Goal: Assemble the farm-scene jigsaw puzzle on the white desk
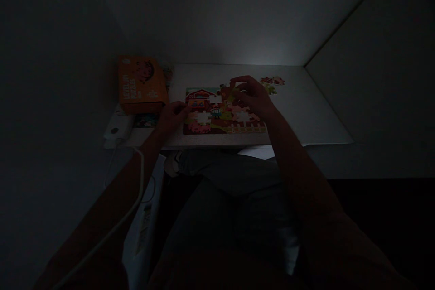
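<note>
A farm-scene jigsaw puzzle (222,124), partly joined with several gaps, lies on the white tabletop. My right hand (253,97) is over its upper right part, with thumb and fingers closed around a puzzle piece (228,92). In the dim light I cannot tell whether that piece touches the pieces below. At the puzzle's left edge rests my left hand (172,118), fingers loosely bent and fingertips against the border near the red barn. It holds nothing that I can see.
Loose puzzle pieces (273,82) lie at the back right. An orange puzzle box (142,84) stands at the left, over some dark printed sheets. Near the front left corner sits a white device (117,129) with a cable (141,176) that crosses my left forearm. Walls bound the table behind and at right.
</note>
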Demonstrator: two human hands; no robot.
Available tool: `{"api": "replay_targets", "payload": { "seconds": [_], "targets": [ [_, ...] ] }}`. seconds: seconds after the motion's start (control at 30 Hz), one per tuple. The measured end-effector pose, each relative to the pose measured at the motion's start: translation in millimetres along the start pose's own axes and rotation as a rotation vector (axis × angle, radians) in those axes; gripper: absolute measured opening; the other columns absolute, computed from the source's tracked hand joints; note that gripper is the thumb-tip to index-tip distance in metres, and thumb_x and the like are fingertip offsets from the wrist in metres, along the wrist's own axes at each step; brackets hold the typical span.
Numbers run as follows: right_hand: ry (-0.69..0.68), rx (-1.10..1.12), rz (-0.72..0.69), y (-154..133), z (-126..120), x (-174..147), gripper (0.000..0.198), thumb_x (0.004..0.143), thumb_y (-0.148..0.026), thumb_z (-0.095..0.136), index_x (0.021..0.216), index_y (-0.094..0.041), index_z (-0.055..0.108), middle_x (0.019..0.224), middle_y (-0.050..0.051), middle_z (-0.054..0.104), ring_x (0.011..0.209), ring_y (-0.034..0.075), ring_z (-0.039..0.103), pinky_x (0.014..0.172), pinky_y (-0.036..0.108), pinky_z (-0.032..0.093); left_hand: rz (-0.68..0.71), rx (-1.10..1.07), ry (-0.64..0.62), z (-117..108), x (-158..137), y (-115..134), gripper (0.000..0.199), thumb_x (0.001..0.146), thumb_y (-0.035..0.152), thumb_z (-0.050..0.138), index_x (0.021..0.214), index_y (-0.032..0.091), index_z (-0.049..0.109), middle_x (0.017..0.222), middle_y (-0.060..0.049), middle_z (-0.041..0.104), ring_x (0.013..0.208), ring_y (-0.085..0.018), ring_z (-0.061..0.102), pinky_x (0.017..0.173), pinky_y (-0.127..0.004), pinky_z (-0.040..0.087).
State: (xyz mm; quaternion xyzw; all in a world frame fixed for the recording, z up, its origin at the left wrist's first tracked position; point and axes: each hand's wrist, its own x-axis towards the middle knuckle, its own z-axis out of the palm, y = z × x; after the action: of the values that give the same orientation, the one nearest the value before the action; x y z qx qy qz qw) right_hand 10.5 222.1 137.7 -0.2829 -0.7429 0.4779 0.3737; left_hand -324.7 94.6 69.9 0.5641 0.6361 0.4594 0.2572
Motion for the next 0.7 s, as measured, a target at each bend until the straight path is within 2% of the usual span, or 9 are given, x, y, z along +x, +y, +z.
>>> {"api": "replay_targets", "payload": {
  "seconds": [0.23,0.5,0.6,0.7],
  "targets": [
    [-0.042,0.034,0.008,0.6,10.9,0.2,0.062,0.091,-0.074,0.091,0.134,-0.033,0.073,0.108,0.002,0.079,0.091,0.021,0.080,0.077,0.034,0.072,-0.008,0.031,0.021,-0.3,-1.2,4.3,0.046,0.094,0.067,0.080,0.099,0.022,0.080,0.094,-0.007,0.081,0.089,-0.024,0.072,0.077,-0.035,0.056],
    [-0.027,-0.092,0.170,18.2,41.9,-1.7,0.050,0.091,-0.069,0.092,0.114,-0.030,0.071,0.098,0.004,0.081,0.080,0.022,0.075,0.063,0.032,0.063,-0.019,0.023,-0.015,-0.3,-3.5,10.5,0.046,0.095,0.069,0.077,0.099,0.023,0.078,0.094,-0.007,0.081,0.089,-0.025,0.070,0.079,-0.036,0.055],
    [-0.018,-0.173,0.206,20.7,55.6,-1.5,0.045,0.095,-0.062,0.090,0.121,-0.030,0.074,0.104,0.006,0.084,0.086,0.025,0.079,0.070,0.036,0.065,-0.006,0.033,-0.016,-0.7,-4.1,12.2,0.046,0.096,0.069,0.075,0.098,0.023,0.078,0.091,-0.006,0.079,0.087,-0.024,0.069,0.078,-0.036,0.053],
    [-0.002,-0.251,0.183,19.7,67.7,-0.4,0.036,0.099,-0.055,0.087,0.123,-0.028,0.078,0.110,0.008,0.085,0.096,0.028,0.082,0.084,0.041,0.067,0.006,0.056,-0.022,-2.0,-4.2,12.8,0.044,0.097,0.066,0.075,0.099,0.023,0.078,0.093,-0.006,0.079,0.087,-0.023,0.069,0.079,-0.035,0.053]
  ]
}}
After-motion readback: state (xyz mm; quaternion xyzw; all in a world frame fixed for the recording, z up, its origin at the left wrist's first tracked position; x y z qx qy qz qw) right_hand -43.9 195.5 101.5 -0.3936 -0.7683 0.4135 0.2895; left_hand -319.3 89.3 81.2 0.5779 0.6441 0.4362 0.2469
